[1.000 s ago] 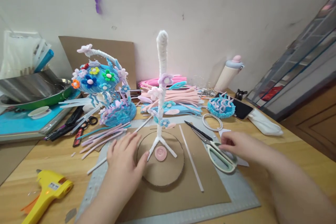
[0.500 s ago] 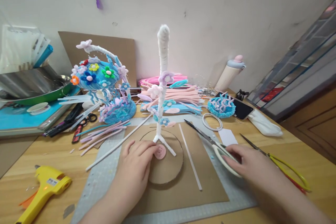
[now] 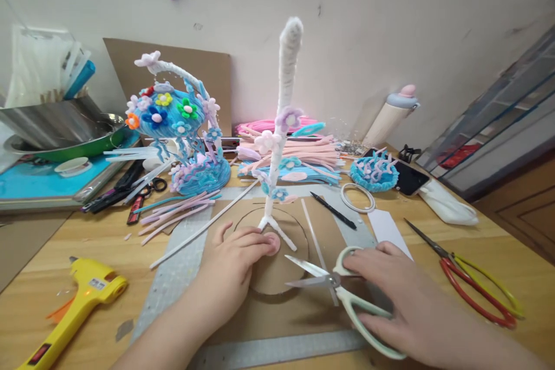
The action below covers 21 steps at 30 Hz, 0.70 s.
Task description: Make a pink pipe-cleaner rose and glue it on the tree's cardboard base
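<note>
My left hand (image 3: 234,263) rests on the cardboard with its fingertips closed on a small pink coiled disc (image 3: 273,243). Right above it stands a white fuzzy stem (image 3: 284,92), leaning slightly right, with pastel flowers and leaves along it. Two of the stem's splayed feet show inside a circle marked on the cardboard (image 3: 303,326); my fingers may hide another. My right hand (image 3: 385,286) grips pale-handled scissors (image 3: 333,281) through the loops. Their blades are apart and point left over the circle, short of the disc.
A yellow glue gun (image 3: 93,289) lies at left. At right are red-and-yellow-handled scissors (image 3: 451,260). A black pen (image 3: 333,210) and a white ring (image 3: 358,198) lie beyond the scissors. Behind stand a flowered blue ornament (image 3: 171,118) and bundles of pipe cleaners (image 3: 295,153).
My right hand has lifted the pale-handled scissors off the table, swung them left over the cardboard and spread their blades. My left hand stays at the disc. The view has shifted slightly.
</note>
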### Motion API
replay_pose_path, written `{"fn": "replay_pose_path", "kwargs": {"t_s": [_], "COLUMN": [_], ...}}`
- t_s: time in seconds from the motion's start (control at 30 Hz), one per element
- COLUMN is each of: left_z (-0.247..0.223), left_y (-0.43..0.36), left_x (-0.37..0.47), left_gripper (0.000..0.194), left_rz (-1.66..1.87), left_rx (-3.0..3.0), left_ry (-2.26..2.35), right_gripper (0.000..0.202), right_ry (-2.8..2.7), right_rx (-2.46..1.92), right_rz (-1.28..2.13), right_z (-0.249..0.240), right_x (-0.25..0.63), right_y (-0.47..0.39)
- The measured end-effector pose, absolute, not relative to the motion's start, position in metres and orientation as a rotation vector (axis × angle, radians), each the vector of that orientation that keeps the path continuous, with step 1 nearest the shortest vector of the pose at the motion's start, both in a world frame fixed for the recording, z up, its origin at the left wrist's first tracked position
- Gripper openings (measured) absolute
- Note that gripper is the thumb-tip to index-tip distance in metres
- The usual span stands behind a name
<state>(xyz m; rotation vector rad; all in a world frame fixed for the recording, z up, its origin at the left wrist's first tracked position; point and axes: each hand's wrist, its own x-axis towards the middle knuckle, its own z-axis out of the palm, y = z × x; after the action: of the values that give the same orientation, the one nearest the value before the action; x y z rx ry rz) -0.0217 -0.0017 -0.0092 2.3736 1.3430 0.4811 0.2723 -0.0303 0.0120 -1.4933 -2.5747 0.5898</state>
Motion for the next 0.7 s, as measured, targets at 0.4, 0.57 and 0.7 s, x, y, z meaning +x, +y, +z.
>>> {"fn": "replay_pose_path", "kwargs": {"t_s": [0.4, 0.57, 0.7], "left_z": [-0.012, -0.013, -0.012], "left_y": [-0.003, -0.003, -0.004], "left_x": [-0.022, -0.022, -0.021], "left_gripper": [0.051, 0.053, 0.052], "left_rz": [0.529, 0.546, 0.550], "left_rx": [2.373, 2.380, 2.376], "left_ry": [1.311, 1.307, 1.316], "right_gripper": [0.023, 0.030, 0.038], "right_ry": [-2.785, -2.806, -2.809], "right_rx": [-1.320, -1.313, -1.309], "right_rz": [0.452, 0.433, 0.411], "right_z": [0.009, 0.009, 0.008], "right_x": [0.249, 0.250, 0.250], "right_y": [-0.004, -0.001, 0.000]}}
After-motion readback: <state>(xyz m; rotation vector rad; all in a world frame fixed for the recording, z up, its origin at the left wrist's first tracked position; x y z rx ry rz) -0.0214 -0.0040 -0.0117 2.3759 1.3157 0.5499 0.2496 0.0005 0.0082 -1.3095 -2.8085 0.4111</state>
